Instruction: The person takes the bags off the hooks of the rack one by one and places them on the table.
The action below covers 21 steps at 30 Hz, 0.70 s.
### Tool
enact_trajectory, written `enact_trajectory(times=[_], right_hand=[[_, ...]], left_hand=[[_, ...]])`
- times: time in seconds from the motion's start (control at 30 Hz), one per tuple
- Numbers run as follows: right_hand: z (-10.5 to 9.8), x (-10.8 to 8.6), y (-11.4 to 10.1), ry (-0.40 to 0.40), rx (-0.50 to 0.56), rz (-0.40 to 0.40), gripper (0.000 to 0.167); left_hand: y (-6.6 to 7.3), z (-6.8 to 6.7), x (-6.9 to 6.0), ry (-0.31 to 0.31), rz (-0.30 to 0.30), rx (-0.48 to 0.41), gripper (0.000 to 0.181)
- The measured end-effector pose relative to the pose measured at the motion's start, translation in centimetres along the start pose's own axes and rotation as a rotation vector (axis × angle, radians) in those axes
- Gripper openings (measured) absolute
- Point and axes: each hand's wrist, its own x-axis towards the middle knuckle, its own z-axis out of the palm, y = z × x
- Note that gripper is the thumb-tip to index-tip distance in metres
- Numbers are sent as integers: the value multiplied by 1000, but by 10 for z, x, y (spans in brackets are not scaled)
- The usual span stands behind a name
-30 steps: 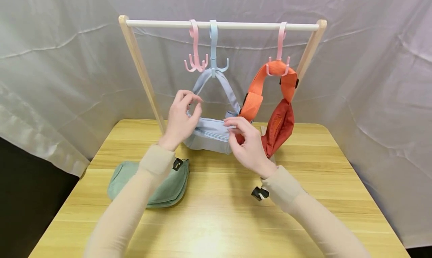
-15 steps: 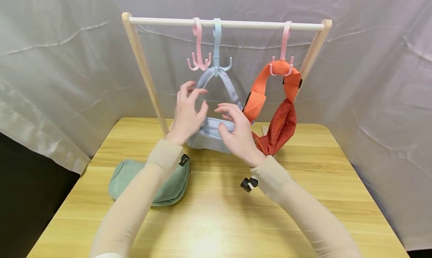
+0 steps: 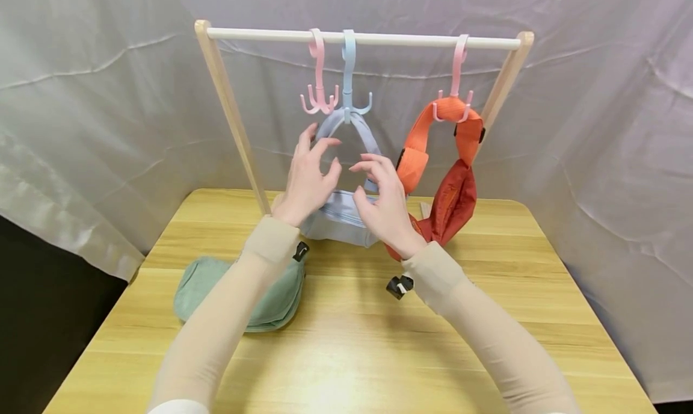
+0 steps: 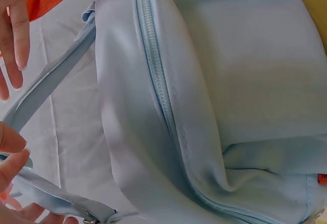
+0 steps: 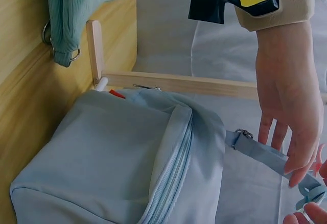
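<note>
A light blue bag (image 3: pixel 340 218) hangs by its strap (image 3: pixel 366 132) from the light blue hook (image 3: pixel 348 77); its zipper shows in the left wrist view (image 4: pixel 153 45). My left hand (image 3: pixel 307 182) is beside the strap's left side, fingers spread and bent; in the right wrist view that hand (image 5: pixel 288 86) overlaps the strap (image 5: pixel 265 155), and contact is unclear. My right hand (image 3: pixel 383 203) is in front of the bag's right part, fingers loosely bent, with nothing between thumb and fingers. Both hands face each other across a gap.
A pink hook (image 3: pixel 319 77) hangs left of the blue one. At right, a red bag (image 3: pixel 452 203) hangs by its orange strap (image 3: pixel 417 140) from another pink hook (image 3: pixel 456 71). A green bag (image 3: pixel 203 284) lies on the table (image 3: pixel 335 354), under the rack's white bar (image 3: pixel 400 39).
Both hands have risen from the top of the blue bag toward its strap, their thumbs and fingers now wider apart. The bag still hangs from the hook.
</note>
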Motion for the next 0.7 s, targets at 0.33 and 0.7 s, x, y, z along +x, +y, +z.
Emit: enact_trajectory(times=[0.33, 0.7], right_hand=[[-5, -2, 5, 59, 13, -14, 31], [-15, -6, 2, 86, 69, 48, 35]], left_hand=[[6, 1, 2, 46, 45, -81, 25], [9, -1, 1, 104, -39, -270, 40]])
